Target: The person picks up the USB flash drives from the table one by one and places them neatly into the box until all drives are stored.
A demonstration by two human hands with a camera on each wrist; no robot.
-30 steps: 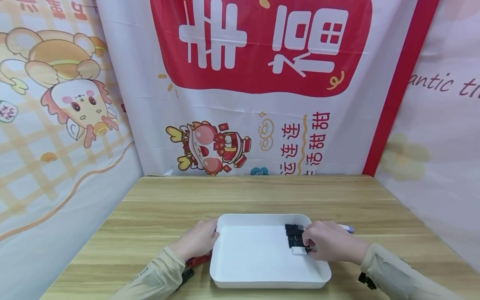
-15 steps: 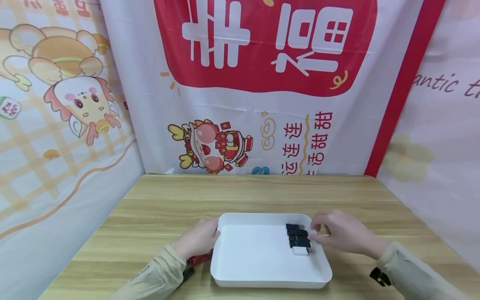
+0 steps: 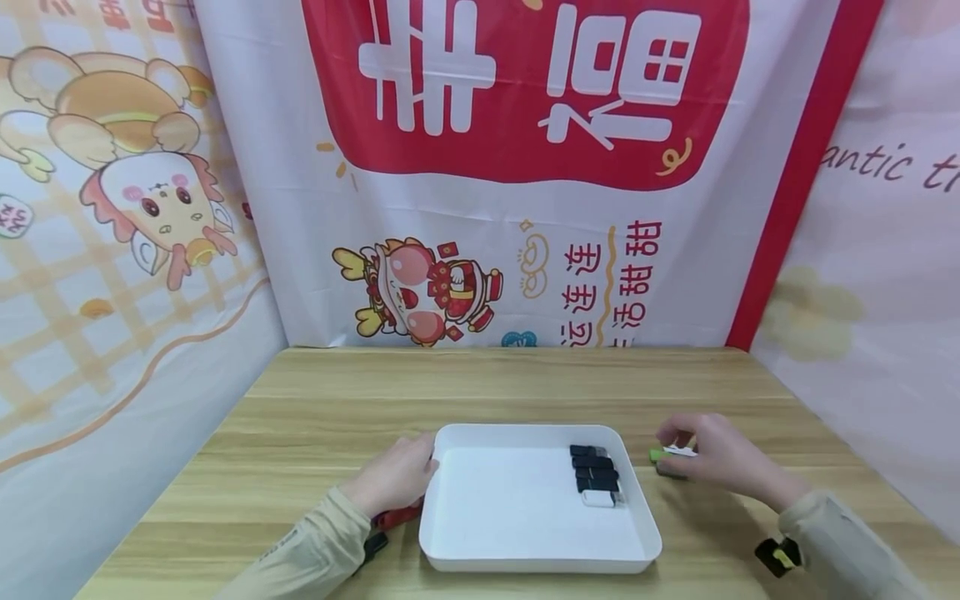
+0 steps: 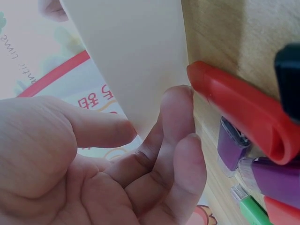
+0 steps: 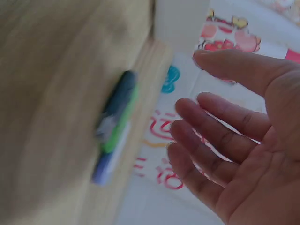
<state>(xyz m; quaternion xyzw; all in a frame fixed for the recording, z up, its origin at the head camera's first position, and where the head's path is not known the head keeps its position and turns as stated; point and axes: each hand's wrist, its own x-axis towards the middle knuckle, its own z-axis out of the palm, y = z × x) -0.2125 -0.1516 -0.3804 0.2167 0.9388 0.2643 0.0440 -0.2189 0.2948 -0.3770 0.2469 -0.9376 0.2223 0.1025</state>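
My left hand holds the left wall of a white tray, thumb on one side and fingers on the other. Inside the tray, along its right side, several black USB flash drives and a white USB flash drive lie in a column. My right hand hovers right of the tray, fingers loosely bent and holding nothing. Near it, a dark USB flash drive, a green one and a purple-and-white one lie together, blurred in the right wrist view.
Left of the tray lie a red USB flash drive, purple ones, a green one and a black one. The wooden table ends at a printed cloth backdrop.
My right hand has left the column of drives in the tray and moved right, over the drives beside it. My left hand has stayed on the tray wall.
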